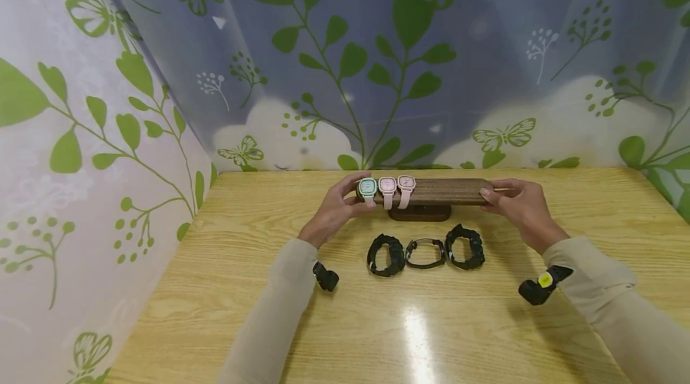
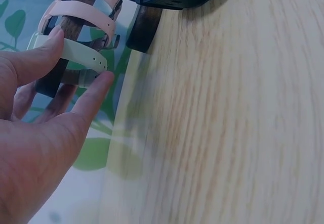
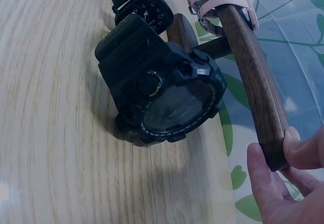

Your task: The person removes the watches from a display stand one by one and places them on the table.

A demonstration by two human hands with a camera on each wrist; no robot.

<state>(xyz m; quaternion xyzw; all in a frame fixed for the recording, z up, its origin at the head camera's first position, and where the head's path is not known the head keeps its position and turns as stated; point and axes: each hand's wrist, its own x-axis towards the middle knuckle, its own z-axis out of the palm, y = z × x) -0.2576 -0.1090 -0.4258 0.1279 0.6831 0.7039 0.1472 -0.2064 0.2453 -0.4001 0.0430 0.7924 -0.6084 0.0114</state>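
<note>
Wooden watch stand point(image 1: 447, 191), left fingers point(image 2: 91, 96) gripping its end at the mint watch point(image 1: 368, 186), right fingers point(image 3: 259, 171) pinching the other

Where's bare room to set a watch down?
Free: the wooden bar between the pink watches and the right hand; the tabletop in front of the black watches, between the sleeves. Crowded: the bar's left end, with the mint watch, pink watches and left hand.

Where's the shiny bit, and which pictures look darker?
Head view: brightest, white glare streaking the pale yellow wood-grain table; left wrist view: dimmer, bluish, no strong glare; right wrist view: dim too, soft shadow beside the chunky black round-faced watch, small pale glow at the left edge.
</note>
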